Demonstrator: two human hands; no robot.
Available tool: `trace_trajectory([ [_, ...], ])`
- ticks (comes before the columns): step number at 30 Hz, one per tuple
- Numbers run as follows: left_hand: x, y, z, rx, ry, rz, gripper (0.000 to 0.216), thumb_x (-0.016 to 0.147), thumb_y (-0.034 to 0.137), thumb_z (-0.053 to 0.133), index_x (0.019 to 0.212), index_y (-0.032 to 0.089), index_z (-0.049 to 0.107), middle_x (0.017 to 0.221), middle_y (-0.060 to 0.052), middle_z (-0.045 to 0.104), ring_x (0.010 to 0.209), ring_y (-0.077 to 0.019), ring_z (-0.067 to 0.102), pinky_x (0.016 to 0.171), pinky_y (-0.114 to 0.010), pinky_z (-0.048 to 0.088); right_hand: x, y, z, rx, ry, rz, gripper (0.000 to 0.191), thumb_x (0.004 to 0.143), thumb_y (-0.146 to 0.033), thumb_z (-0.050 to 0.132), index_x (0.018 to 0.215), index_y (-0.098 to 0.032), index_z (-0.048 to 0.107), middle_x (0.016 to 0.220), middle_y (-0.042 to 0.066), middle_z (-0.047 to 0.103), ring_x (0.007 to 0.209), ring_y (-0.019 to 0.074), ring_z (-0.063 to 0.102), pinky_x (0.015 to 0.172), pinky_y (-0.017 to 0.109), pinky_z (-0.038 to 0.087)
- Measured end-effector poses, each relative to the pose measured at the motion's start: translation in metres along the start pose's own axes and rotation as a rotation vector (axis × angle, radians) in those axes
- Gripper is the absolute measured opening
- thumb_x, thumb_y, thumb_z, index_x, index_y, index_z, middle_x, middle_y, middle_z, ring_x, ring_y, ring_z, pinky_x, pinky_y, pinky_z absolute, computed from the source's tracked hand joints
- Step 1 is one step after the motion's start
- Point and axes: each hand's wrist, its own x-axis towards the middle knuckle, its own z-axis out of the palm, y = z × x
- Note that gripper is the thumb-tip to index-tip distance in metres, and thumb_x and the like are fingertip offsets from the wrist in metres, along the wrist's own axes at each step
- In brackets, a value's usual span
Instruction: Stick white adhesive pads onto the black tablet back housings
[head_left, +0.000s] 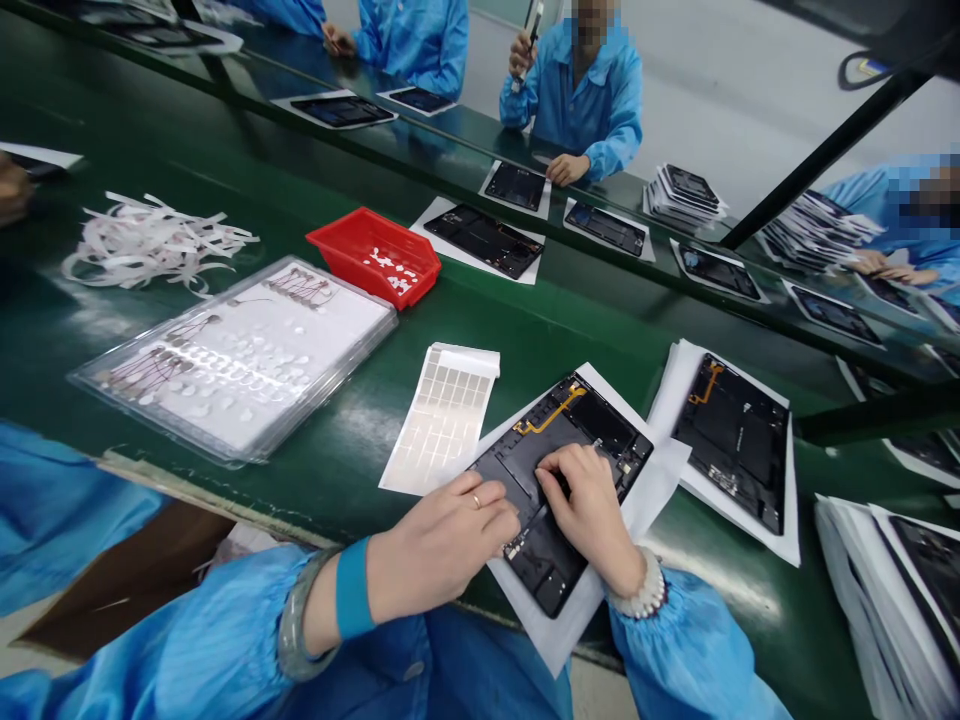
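A black tablet housing (501,455) with an orange flex cable (551,415) lies tilted on white paper (555,640) in front of me. My left hand (450,530) rests over its left edge, fingers curled together; its thumb and fingertips are hidden. On the middle of the housing, my right hand (589,500) has thumb and index finger pinched against the surface. Anything between them is too small to make out. Left of the housing lies a sheet of pale rectangular stickers (446,405), its top end curled.
A clear tray (247,370) holds thin wires and round white pieces. Behind it are a red bin (360,245) and a heap of white strips (150,240). Another housing (739,440) lies at right, near a paper-layered stack (870,600). Co-workers in blue sit across the green bench (337,500).
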Motion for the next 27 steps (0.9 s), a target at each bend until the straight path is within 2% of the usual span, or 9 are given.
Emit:
trace_trajectory([
  [5, -0.0005, 0.0005, 0.0001, 0.002, 0.007, -0.024, 0.011, 0.088, 0.020, 0.058, 0.095, 0.018, 0.049, 0.092, -0.004, 0.060, 0.091, -0.0216, 0.052, 0.080, -0.035, 0.035, 0.0002, -0.0009, -0.0008, 0.007, 0.000, 0.005, 0.012, 0.093, -0.024, 0.050, 0.083, -0.021, 0.056, 0.085, 0.002, 0.060, 0.083, 0.0193, 0.049, 0.074, 0.034, 0.031],
  [11, -0.0005, 0.0008, 0.0013, 0.008, -0.005, 0.015, 0.008, 0.088, 0.019, 0.056, 0.093, 0.017, 0.050, 0.094, -0.005, 0.060, 0.090, -0.0216, 0.052, 0.080, -0.036, 0.033, -0.0001, -0.0004, 0.0002, 0.003, -0.008, 0.008, 0.012, 0.093, -0.024, 0.051, 0.083, -0.021, 0.056, 0.085, 0.002, 0.060, 0.083, 0.0196, 0.049, 0.074, 0.034, 0.031],
  [19, -0.0074, -0.0030, 0.0032, 0.029, 0.066, -0.099, 0.022, 0.085, 0.030, 0.065, 0.093, 0.016, 0.049, 0.098, -0.004, 0.060, 0.096, -0.0233, 0.052, 0.082, -0.036, 0.035, 0.0001, -0.0015, -0.0018, -0.017, -0.002, 0.001, 0.013, 0.093, -0.025, 0.050, 0.083, -0.021, 0.057, 0.085, 0.002, 0.060, 0.082, 0.0181, 0.050, 0.073, 0.033, 0.032],
  [24, -0.0093, -0.0012, 0.0039, -0.036, 0.126, -0.060, 0.020, 0.085, 0.019, 0.065, 0.090, 0.019, 0.046, 0.101, -0.001, 0.061, 0.099, -0.0196, 0.052, 0.082, -0.033, 0.034, 0.0000, -0.0008, -0.0012, -0.012, 0.003, 0.001, 0.012, 0.092, -0.024, 0.050, 0.083, -0.021, 0.057, 0.084, 0.001, 0.060, 0.082, 0.0181, 0.050, 0.073, 0.033, 0.032],
  [27, -0.0061, -0.0010, 0.0017, -0.099, 0.082, -0.025, 0.019, 0.085, 0.015, 0.064, 0.089, 0.019, 0.046, 0.103, 0.001, 0.061, 0.097, -0.0181, 0.051, 0.083, -0.032, 0.033, -0.0002, -0.0006, -0.0010, -0.019, 0.003, -0.001, 0.012, 0.092, -0.024, 0.050, 0.083, -0.021, 0.057, 0.084, 0.002, 0.060, 0.082, 0.0181, 0.050, 0.073, 0.033, 0.032],
])
